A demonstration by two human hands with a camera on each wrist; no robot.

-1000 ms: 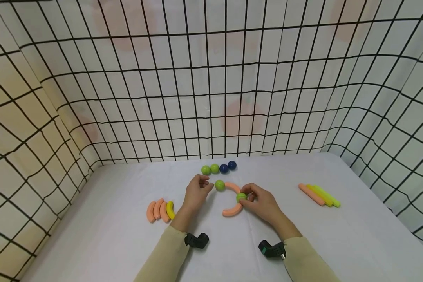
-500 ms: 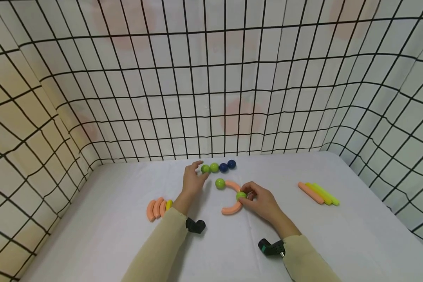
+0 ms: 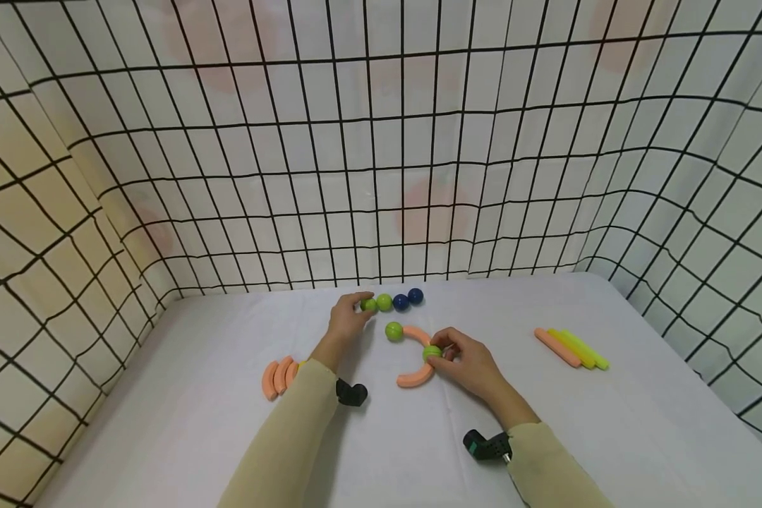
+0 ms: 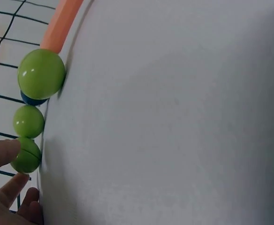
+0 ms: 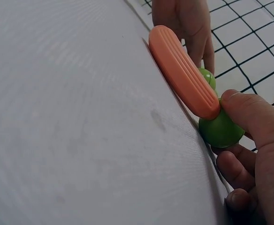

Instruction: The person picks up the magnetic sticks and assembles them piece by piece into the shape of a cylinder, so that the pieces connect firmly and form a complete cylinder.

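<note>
The left hand [image 3: 346,323] pinches the leftmost green ball [image 3: 369,305] of a far row, thumb and finger curled round it, as the left wrist view shows [image 4: 26,157]. The right hand [image 3: 470,365] grips a second green ball [image 3: 432,352] that joins two orange arcs, one running far-left [image 3: 418,333] and one curving near-left [image 3: 416,378]; in the right wrist view the thumb lies on that ball [image 5: 220,129] beside an arc [image 5: 184,72]. A loose-ended green ball [image 3: 394,330] sits at the far tip of the upper arc, between the two hands. Just right of the pinched ball the row goes on with another green ball [image 3: 384,302] and two blue balls [image 3: 408,298], touching one another, close to the far mesh wall [image 3: 381,176]. Left of the left sleeve lie orange curved pieces [image 3: 278,376] side by side. Well apart on the right lie straight sticks [image 3: 570,347], orange and yellow, touching. The white worktop [image 3: 609,423] is open near and to the right; mesh walls close the left, far and right edges.
</note>
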